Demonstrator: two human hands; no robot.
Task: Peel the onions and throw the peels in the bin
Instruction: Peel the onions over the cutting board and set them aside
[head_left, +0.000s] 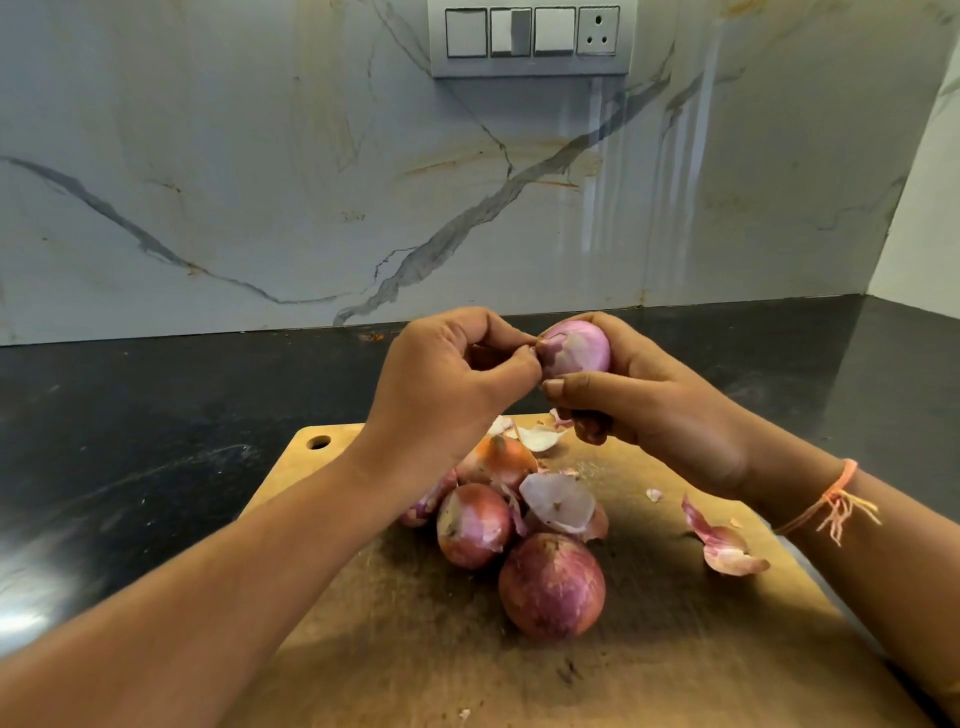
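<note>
Unpeeled onions (551, 584) and loose peels (724, 545) lie on a wooden cutting board (675, 649) on the dark tabletop (156, 415). Above them, the right hand (660, 415) cups a half-peeled onion (576, 347) in a curled grip while the left hand (447, 384) pinches skin at its tip.

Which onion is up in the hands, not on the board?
The pale pink onion held by the right hand, while the left hand pinches its end. The other onions lie clustered on the cutting board.
</note>
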